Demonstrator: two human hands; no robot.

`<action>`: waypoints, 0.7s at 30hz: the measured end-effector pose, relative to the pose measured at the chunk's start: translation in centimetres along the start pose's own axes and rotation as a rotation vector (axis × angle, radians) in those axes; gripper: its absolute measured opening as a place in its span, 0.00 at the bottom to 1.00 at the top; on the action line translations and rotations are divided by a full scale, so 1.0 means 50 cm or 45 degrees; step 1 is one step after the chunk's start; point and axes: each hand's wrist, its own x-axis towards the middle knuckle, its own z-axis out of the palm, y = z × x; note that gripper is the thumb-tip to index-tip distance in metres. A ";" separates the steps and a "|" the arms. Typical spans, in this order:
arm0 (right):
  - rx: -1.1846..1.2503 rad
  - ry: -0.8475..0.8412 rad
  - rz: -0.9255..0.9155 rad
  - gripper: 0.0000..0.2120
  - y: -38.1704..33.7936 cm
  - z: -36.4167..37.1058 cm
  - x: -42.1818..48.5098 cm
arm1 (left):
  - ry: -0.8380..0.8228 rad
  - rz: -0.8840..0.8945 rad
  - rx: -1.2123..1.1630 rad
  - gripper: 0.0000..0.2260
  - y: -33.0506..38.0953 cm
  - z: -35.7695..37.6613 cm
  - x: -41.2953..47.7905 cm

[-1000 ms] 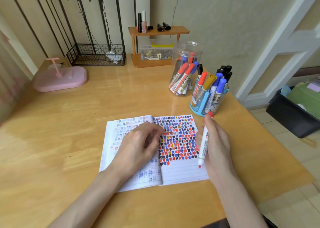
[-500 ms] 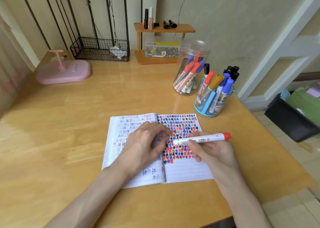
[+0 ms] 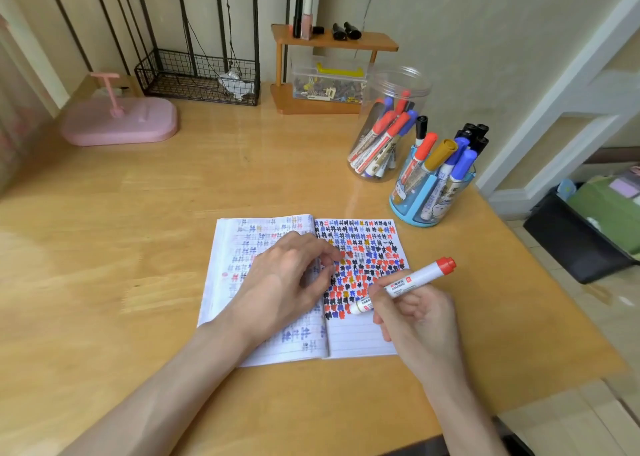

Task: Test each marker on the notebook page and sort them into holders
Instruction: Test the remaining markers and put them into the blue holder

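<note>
Our right hand point(image 3: 415, 317) pinches the red marker point(image 3: 412, 280), whose tip now dips from level onto the right page of the notebook point(image 3: 360, 341) at frame centre, so testing starts, while our left hand point(image 3: 284, 279) rests curl-fingered on the left page.

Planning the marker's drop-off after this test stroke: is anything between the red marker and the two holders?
Nothing visible. Only bare table lies between the red marker in the right hand and the blue holder and clear jar beyond it.
</note>
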 end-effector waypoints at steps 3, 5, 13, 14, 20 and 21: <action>-0.019 0.001 -0.016 0.05 0.002 -0.001 -0.001 | -0.010 -0.004 0.010 0.12 0.000 0.000 -0.001; -0.015 0.006 -0.015 0.05 0.001 -0.002 -0.002 | -0.015 -0.009 0.010 0.12 -0.001 0.000 -0.002; -0.103 -0.011 -0.036 0.05 0.003 0.000 -0.004 | -0.037 -0.018 0.021 0.13 -0.004 0.001 0.000; -0.131 -0.006 -0.045 0.06 0.005 0.002 -0.005 | -0.037 -0.019 0.021 0.13 -0.004 0.001 0.000; -0.088 0.009 -0.044 0.05 0.006 -0.003 -0.002 | -0.038 -0.028 0.018 0.14 -0.004 0.002 0.000; -0.071 -0.003 -0.035 0.05 0.005 -0.004 -0.001 | -0.037 -0.028 0.020 0.14 -0.005 0.002 0.000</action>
